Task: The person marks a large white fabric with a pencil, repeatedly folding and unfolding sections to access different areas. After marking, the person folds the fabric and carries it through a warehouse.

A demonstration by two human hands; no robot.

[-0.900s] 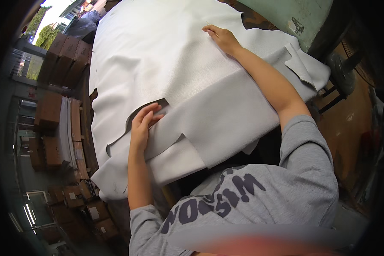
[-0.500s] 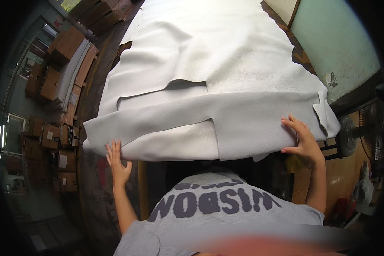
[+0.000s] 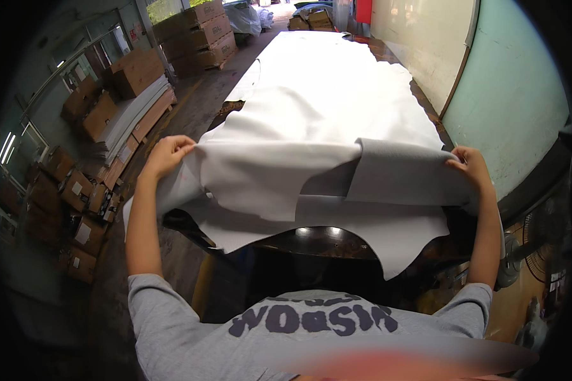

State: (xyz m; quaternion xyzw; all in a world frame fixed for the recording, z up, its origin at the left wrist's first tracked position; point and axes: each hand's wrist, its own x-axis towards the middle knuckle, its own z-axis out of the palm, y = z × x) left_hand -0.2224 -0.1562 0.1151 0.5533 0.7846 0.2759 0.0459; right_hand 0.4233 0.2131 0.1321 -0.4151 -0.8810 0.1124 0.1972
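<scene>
A large sheet of white leather (image 3: pixel 318 95) covers a long dark table (image 3: pixel 327 240), its near part lifted and folded back on itself with some grey underside showing. My left hand (image 3: pixel 170 154) pinches the raised fold at its left end. At the right end, my right hand (image 3: pixel 469 166) grips the same fold, near the grey underside. Between my hands the leather hangs in a band with a rectangular cut-out. Below it, a ragged leather edge droops over the table's near side, and the dark tabletop shows through a curved gap.
Cardboard boxes (image 3: pixel 213 35) are stacked at the far left, and flat sheets lie on a low stack (image 3: pixel 130 120) along the left. A pale green wall (image 3: pixel 508 95) runs close on the right. A fan (image 3: pixel 535 244) stands at the near right.
Both hands have moved forward and up from the near edge and taken hold of the leather. The near part is now lifted away from me, baring the table edge. The view has tilted up.
</scene>
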